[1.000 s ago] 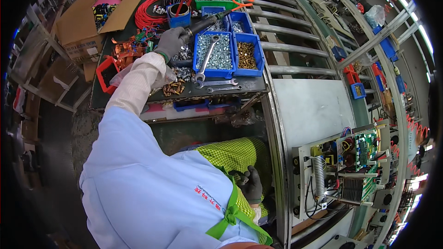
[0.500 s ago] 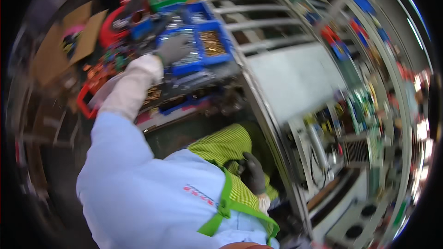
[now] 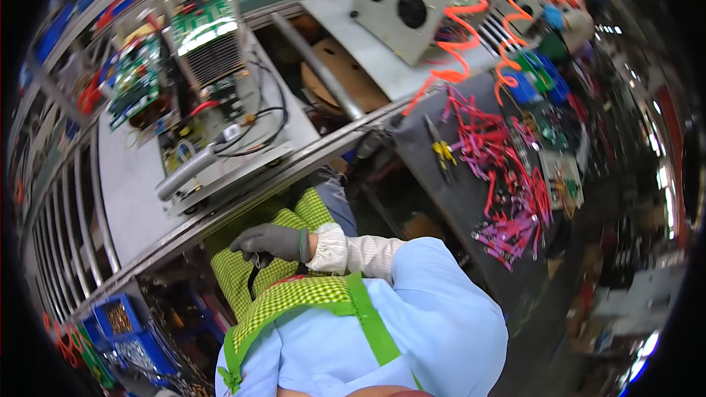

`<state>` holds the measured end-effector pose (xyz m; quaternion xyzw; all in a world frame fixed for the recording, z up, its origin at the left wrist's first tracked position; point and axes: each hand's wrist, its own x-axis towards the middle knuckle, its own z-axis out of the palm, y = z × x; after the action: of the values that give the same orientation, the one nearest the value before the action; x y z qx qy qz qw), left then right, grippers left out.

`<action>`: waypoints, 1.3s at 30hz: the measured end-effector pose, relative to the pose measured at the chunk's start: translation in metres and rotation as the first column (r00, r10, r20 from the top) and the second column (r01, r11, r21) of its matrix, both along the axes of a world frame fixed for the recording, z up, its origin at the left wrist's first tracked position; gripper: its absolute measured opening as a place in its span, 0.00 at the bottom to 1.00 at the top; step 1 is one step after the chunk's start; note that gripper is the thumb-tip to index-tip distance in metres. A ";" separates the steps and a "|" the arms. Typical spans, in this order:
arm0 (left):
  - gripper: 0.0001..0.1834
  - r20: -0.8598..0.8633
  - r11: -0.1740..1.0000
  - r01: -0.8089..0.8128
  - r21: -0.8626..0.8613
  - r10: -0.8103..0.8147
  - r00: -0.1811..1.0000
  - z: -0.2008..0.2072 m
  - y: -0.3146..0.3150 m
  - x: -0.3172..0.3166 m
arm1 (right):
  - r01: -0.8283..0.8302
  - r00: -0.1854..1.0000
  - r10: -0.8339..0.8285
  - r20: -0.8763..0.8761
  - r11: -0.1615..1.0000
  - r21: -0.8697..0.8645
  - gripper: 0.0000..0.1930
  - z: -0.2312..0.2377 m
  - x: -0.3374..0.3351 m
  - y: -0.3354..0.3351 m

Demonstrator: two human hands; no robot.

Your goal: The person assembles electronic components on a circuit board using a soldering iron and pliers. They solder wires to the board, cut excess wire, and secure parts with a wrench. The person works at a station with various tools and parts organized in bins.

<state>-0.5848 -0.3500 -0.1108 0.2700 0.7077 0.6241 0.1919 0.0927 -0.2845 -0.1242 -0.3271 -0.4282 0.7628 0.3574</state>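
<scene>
My right hand [image 3: 273, 242], in a grey glove, lies over my lap on the green checked apron [image 3: 309, 294]. Its fingers are curled round something black and thin that I cannot make out. At the lower left edge, a blurred grey shape by the blue parts bins [image 3: 158, 349] looks like my left glove [image 3: 138, 382]; its fingers cannot be told apart. Brass-coloured and silvery small parts lie in these bins. Beyond my right hand, an opened electronic unit [image 3: 209, 129] with green circuit boards, a finned heat sink and black cables rests on a white board [image 3: 121, 198].
A metal rail [image 3: 243, 202] borders the roller line [image 3: 77, 228]. Farther along stands a grey panel with two round fan openings [image 3: 401, 11]. Orange coiled hoses [image 3: 465, 15] hang ahead. On the dark right-hand table [image 3: 460, 209] lie pink-red wire leads [image 3: 518, 191] and yellow-handled pliers [image 3: 443, 151].
My view has swung right, from the parts bins to the electronic unit and wire leads. My left arm, earlier stretched over the bins, is mostly out of view. My right hand stays over my lap.
</scene>
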 end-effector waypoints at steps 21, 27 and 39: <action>0.21 0.227 0.371 0.878 0.302 -0.923 0.312 0.130 0.186 0.413 | 0.612 -0.613 -0.218 0.760 0.478 0.631 0.14 0.065 0.293 -0.347; 0.16 0.227 -0.018 0.981 0.193 -0.972 -0.062 0.078 0.181 0.544 | 0.775 -0.552 0.281 0.785 0.521 0.358 0.15 0.024 0.288 -0.422; 0.21 0.261 -0.535 0.843 -0.051 -0.822 -0.506 0.105 0.093 0.667 | 0.289 -0.510 -0.746 0.428 0.320 0.902 0.09 0.093 0.246 -0.283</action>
<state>0.0825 -0.2568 -0.0054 0.6928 0.1775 0.0541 0.6968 0.3385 -0.5673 -0.0307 -0.8378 -0.3856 -0.1363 0.3617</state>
